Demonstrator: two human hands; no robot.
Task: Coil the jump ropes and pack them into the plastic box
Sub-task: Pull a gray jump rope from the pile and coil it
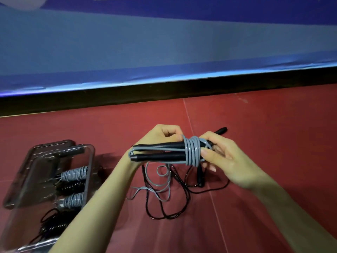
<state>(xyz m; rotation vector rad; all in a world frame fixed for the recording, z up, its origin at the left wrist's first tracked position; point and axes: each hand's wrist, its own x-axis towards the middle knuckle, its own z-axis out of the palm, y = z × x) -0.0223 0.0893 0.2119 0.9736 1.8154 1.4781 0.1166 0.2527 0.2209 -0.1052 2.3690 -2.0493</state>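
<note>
Grey jump rope (192, 152): several turns wound around its two black handles (160, 152), which lie side by side, held above the red floor (264, 143). Left hand (164, 136): grip closed around the handles from behind. Right hand (224, 157): grip pinching the grey cord at the coil. The rest of the grey cord (156, 183) hangs down and lies loose on the floor. Black jump rope (175, 205): uncoiled, tangled on the floor beneath the hands, one handle tip (221, 130) visible beyond the right hand. Clear plastic box (89, 161): on the floor to the left, open, holding coiled grey and black ropes (73, 175). A lid (45, 148) lies just behind it. Blue wall (164, 42) with black base behind.
</note>
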